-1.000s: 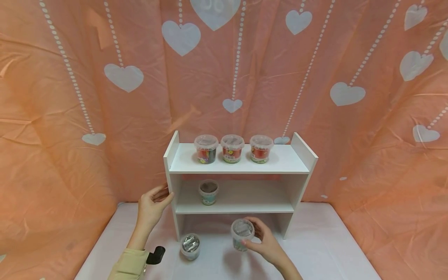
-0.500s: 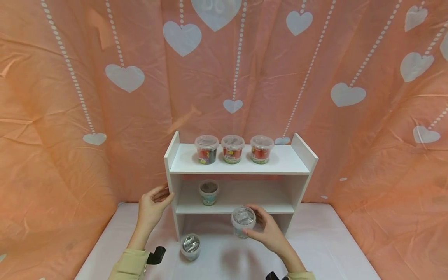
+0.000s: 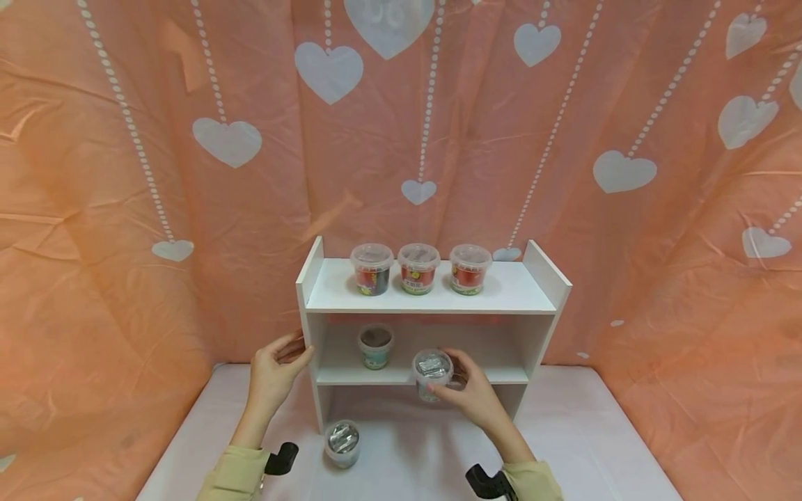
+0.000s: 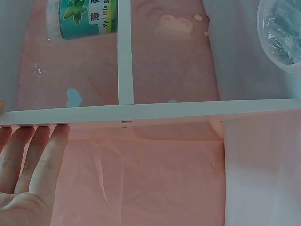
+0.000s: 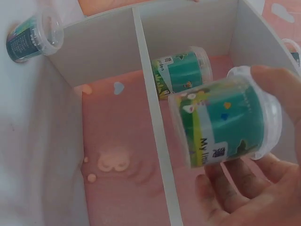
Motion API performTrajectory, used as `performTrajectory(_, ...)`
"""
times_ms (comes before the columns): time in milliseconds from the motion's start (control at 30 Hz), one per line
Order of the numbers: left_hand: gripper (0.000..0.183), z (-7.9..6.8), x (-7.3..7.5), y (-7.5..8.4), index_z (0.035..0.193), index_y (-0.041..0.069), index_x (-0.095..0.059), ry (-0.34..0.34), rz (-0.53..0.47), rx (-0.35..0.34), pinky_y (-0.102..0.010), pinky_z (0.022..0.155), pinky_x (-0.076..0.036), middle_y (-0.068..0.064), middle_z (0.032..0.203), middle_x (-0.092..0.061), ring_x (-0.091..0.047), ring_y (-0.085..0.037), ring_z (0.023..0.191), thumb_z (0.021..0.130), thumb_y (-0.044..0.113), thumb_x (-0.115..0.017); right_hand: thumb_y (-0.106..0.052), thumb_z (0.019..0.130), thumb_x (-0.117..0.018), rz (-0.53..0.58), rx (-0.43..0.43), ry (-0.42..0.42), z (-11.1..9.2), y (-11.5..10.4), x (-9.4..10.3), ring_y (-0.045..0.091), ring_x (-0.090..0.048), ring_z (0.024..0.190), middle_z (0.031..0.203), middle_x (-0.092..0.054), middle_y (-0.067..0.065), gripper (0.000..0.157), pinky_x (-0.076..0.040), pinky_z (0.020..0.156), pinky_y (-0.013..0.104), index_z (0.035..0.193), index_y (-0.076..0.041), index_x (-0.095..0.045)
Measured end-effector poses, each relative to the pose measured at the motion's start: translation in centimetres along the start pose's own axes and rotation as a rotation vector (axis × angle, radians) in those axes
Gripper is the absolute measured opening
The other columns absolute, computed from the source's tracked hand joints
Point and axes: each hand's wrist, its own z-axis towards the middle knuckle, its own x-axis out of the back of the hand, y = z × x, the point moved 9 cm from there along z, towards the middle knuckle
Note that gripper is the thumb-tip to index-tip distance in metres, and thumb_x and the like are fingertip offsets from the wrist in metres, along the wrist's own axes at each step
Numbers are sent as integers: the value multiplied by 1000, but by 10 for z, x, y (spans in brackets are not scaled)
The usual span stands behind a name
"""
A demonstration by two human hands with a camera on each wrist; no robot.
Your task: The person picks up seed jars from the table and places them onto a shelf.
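Note:
My right hand (image 3: 471, 391) grips a lidded clear plastic cup (image 5: 221, 123) with a teal and yellow "My little" label. In the head view this cup overlaps the front edge of the middle shelf board. A similar teal-labelled cup (image 3: 376, 346) stands on the left part of that board. At the left of the white shelf unit (image 3: 432, 304), my left hand (image 3: 273, 374) holds the side panel (image 4: 174, 109), straight fingers (image 4: 49, 162) along its outer face and thumb at its front edge. Another lidded cup (image 3: 342, 443) stands on the table, front left of the unit.
On the top board stand a cup with a red and dark label (image 3: 372, 271) and two red-labelled cups (image 3: 418, 270), (image 3: 468, 271). An orange curtain (image 3: 238, 292) printed with white hearts surrounds the white table (image 3: 589, 445).
My right hand has raised its cup from low in front of the unit to the height of the middle board. The left hand keeps its place on the side panel.

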Motion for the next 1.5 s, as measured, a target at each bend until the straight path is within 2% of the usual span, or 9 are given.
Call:
performTrajectory(167,41,0,-1,0,122,-6,-62,0,-9,-5,-14,72,-53,-24,109,-66,-66,-21,94,84,3,-73,-7,76,-81,22,-37,23,9,2,-1,24,-58,106,121,-60,13,62,-49,91,37,131,-4,-53)
performTrajectory(433,41,0,-2,1,121,-5,-63,2,-32,0,-14,72,-52,-25,109,-66,-66,-11,90,83,4,-75,-4,77,-79,74,-45,64,20,8,-5,28,-58,104,119,-59,20,61,-50,88,38,131,0,-51)
performTrajectory(667,44,1,-4,-3,123,-5,-62,0,-26,19,-12,71,-52,-24,111,-65,-65,-25,97,82,3,-75,-6,79,-78,41,-38,108,27,13,-7,31,-57,105,123,-57,22,61,-50,87,39,133,1,-49)
performTrajectory(767,43,3,-4,-2,124,-7,-60,-2,-3,22,-11,71,-51,-26,111,-64,-65,-27,97,83,1,-74,-7,80,-78,20,-41,116,31,14,-8,32,-57,107,125,-55,23,63,-50,88,39,135,1,-48)
performTrajectory(1000,43,2,-3,0,123,-6,-61,-2,-12,25,-12,71,-51,-25,111,-65,-65,-16,94,83,3,-74,-6,81,-77,24,-26,123,40,14,-12,41,-51,116,132,-48,30,65,-46,94,50,136,5,-44)
performTrajectory(1133,43,1,-2,0,122,-4,-62,7,-34,16,-13,71,-52,-24,110,-65,-65,-11,91,82,3,-75,-3,80,-76,38,-28,127,44,12,-13,41,-50,118,133,-48,29,63,-44,96,50,135,6,-45)
performTrajectory(1367,43,2,-1,-2,122,-5,-62,5,-30,27,-13,71,-52,-24,111,-65,-65,-10,91,82,3,-75,5,81,-71,84,-23,129,41,-16,-13,45,-50,114,127,-49,33,59,-43,96,54,132,11,-42)
performTrajectory(1433,43,1,-1,-2,122,-5,-62,8,-33,29,-13,71,-52,-24,111,-65,-64,-7,89,82,2,-75,5,82,-71,78,-27,127,41,-17,-14,45,-50,113,126,-49,33,60,-43,96,54,133,11,-41)
performTrajectory(1500,42,-2,0,9,122,-7,-62,9,-32,28,-12,71,-51,-26,110,-64,-63,-4,87,82,-1,-74,4,82,-70,77,-32,120,41,-16,-15,45,-50,114,126,-49,33,61,-43,96,53,135,11,-40)
